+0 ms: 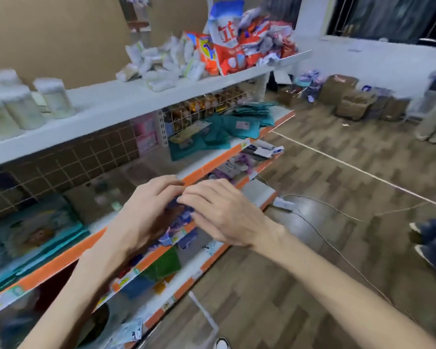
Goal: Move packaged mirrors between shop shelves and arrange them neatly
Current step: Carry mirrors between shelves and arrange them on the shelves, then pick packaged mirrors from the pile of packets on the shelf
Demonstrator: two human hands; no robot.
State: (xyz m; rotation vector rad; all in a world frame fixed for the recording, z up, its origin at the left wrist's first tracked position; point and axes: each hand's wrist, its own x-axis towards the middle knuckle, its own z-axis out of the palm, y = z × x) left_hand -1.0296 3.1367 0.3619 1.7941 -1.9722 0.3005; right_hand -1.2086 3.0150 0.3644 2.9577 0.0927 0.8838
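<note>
The left hand [146,210] and right hand [224,212] largely hide a blurred bluish packet [184,214], perhaps a mirror.

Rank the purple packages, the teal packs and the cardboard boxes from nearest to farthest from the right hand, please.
1. purple packages: directly at the right hand, under its fingers.
2. teal packs: farther ahead, lying on the shelf.
3. cardboard boxes: farthest, on the floor ahead and to the right.

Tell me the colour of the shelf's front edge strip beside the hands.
Orange edge strip, clearest in the head view.
</note>
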